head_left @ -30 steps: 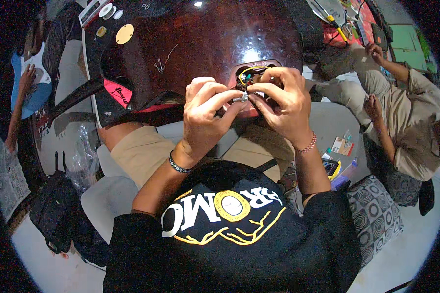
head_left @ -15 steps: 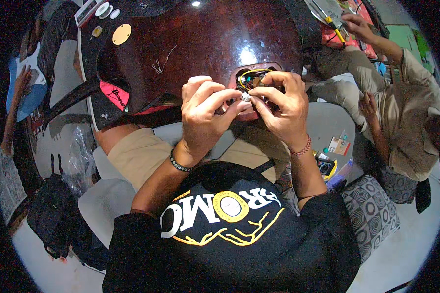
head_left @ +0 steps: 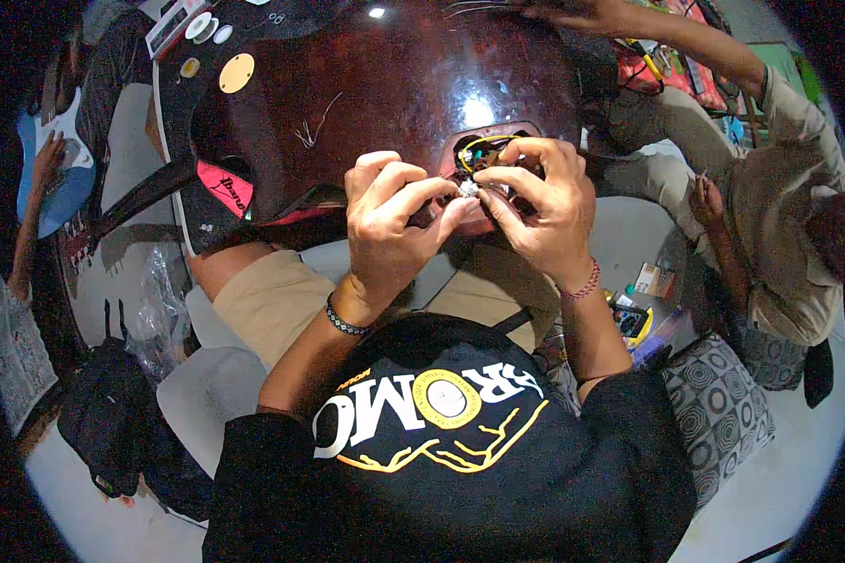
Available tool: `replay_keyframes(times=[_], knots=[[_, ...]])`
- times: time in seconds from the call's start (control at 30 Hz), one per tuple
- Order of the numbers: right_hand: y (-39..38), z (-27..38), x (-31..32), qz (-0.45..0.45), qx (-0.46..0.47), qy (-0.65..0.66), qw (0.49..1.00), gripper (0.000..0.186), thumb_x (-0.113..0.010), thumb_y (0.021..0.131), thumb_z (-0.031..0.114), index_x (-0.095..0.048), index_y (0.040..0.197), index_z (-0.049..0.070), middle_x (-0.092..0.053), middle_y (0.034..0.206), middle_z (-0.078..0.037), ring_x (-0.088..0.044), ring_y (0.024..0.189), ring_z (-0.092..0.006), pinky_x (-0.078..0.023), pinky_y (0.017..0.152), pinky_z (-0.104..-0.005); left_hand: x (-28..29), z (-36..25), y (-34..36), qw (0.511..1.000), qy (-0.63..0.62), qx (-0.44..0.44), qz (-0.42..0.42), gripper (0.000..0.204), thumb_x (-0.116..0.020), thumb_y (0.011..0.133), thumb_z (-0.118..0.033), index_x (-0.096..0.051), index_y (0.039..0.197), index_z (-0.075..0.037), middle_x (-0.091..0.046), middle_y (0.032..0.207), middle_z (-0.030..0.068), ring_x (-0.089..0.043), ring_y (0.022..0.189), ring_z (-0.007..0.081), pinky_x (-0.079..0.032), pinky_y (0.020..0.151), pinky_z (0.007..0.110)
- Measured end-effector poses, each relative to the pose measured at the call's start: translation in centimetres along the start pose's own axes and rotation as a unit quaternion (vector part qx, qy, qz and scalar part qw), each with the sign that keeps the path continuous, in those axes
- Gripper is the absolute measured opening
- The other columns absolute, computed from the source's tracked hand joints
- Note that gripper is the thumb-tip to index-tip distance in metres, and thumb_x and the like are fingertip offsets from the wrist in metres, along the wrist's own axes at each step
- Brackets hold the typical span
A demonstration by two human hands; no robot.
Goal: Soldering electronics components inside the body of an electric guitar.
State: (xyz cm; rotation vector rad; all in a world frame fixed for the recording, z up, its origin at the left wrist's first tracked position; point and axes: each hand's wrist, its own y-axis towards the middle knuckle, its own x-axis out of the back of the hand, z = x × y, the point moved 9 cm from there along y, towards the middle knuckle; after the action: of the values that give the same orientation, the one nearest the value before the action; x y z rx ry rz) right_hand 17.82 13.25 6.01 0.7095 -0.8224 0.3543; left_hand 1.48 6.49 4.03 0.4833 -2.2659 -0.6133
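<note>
A glossy dark red-brown guitar body [head_left: 385, 66] lies flat before me, with an open wiring cavity [head_left: 483, 141] near its close edge. A yellow wire [head_left: 467, 153] loops over that cavity, among dark and small green parts. My left hand [head_left: 390, 211] and my right hand [head_left: 545, 202] meet at the cavity's near side. Thumb and forefinger of each close from either side on a small silvery electrical part [head_left: 468, 190]. My fingers cover much of it, so its exact kind cannot be made out.
A cream round cover plate [head_left: 237, 73] and a bent thin wire [head_left: 314, 127] lie on the guitar. White spools [head_left: 198, 25] stand at the far left. A co-worker's hand [head_left: 582, 14] reaches over the far right side, by thin strands. Another person's hand [head_left: 51, 155] rests on a blue guitar [head_left: 42, 202].
The co-worker's hand at the far right has moved left over the guitar, leaving the yellow-handled tool. My two hands stay at the silvery part, with only slight finger movement.
</note>
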Motion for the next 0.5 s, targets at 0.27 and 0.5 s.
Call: replay_keyframes(times=[0.27,0.5], knots=[[-0.08,0.63,0.28,0.021,0.053,0.007,0.998,0.026,-0.091,0.077,0.017,-0.087,0.102,0.023,-0.070,0.114,0.000,-0.065,0.106,-0.0255,-0.049,0.093,-0.0414,0.34,-0.22,0.34,0.998,0.042,0.003,0.048,0.026,-0.092,0.073,-0.017,-0.081,0.096,-0.013,-0.065,0.099,0.0044,-0.060,0.109,0.0309,-0.045,0.097,0.046],[-0.53,-0.28,0.10,0.022,0.031,0.043,0.998,0.027,-0.089,0.079,0.016,-0.086,0.105,0.024,-0.069,0.118,-0.002,-0.064,0.110,-0.0257,-0.047,0.098,-0.0421,0.41,-0.91,0.85,0.993,0.074,-0.025,0.087,0.026,-0.090,0.074,-0.013,-0.083,0.098,-0.013,-0.064,0.098,0.0042,-0.060,0.104,0.0291,-0.045,0.091,0.043]])
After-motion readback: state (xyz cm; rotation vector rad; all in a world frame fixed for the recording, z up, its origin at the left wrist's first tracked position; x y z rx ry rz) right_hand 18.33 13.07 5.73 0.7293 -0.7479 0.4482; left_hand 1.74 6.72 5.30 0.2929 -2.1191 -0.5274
